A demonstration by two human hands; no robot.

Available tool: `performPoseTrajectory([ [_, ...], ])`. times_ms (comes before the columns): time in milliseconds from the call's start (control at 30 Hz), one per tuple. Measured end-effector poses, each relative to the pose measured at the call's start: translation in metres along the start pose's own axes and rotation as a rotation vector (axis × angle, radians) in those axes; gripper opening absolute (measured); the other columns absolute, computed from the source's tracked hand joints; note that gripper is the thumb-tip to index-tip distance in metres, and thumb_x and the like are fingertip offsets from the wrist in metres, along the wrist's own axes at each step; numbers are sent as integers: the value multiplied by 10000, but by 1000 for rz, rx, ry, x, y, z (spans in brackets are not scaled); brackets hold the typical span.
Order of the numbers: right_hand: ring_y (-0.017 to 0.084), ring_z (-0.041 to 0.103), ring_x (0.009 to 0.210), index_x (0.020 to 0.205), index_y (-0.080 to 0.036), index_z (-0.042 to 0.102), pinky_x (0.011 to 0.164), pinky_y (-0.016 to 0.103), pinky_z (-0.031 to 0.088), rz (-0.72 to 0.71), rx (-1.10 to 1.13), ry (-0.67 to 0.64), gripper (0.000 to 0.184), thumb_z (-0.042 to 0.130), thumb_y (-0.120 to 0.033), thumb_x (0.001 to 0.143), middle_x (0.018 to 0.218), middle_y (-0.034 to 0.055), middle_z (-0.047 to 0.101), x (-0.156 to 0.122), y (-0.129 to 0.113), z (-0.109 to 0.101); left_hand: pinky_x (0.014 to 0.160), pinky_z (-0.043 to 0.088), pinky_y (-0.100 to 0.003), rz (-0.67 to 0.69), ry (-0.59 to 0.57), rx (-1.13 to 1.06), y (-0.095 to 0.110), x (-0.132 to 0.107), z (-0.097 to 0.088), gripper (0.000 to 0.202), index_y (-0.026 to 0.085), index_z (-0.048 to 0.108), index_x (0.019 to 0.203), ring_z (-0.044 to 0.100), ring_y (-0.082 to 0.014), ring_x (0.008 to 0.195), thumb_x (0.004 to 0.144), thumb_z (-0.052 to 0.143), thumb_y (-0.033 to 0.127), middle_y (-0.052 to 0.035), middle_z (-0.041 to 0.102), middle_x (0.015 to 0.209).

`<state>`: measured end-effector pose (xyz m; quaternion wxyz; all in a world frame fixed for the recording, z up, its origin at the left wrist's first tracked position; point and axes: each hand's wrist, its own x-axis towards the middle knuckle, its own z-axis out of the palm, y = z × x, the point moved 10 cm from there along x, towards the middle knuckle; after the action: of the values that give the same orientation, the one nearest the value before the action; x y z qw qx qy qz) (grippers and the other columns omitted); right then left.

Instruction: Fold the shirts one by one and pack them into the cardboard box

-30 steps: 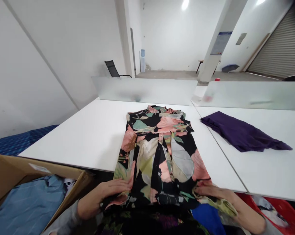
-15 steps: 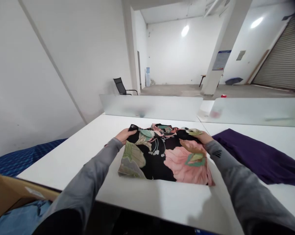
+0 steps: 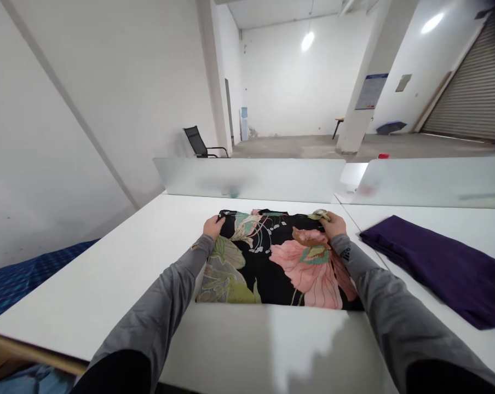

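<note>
A black garment with large pink and green flowers [image 3: 268, 262] lies folded on the white table [image 3: 120, 262] in front of me. Its exact kind does not show. My left hand [image 3: 213, 225] pinches the far left corner, and my right hand [image 3: 333, 224] grips the far right corner, where a bit of pale green cloth bunches up. Between the hands the far edge is stretched fairly straight. The near part rests flat, with its lower edge running level across the table.
A folded dark purple cloth [image 3: 432, 268] lies on the table to the right. Frosted partitions [image 3: 251, 179] stand along the table's far side. At lower left are a cardboard box [image 3: 29, 350] with blue cloth [image 3: 29, 380] inside and a blue patterned fabric [image 3: 34, 279].
The garment's far edge has been drawn straighter and its creased top smoothed out. Both hands keep hold of its corners and have come slightly closer together. The view has shifted a little.
</note>
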<state>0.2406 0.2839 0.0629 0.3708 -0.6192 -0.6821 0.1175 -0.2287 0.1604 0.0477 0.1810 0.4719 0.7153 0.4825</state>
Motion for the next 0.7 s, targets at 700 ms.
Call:
performPoseTrajectory([
  [700, 246, 551, 964, 1101, -248, 662, 734, 357, 460, -579, -660, -232, 397, 382, -484, 947, 1069, 97, 638, -141, -62, -2, 889, 470, -383, 1093, -438, 844, 60, -242, 49, 185, 160, 621, 990, 621, -222, 966, 910, 460, 121, -107, 667, 987],
])
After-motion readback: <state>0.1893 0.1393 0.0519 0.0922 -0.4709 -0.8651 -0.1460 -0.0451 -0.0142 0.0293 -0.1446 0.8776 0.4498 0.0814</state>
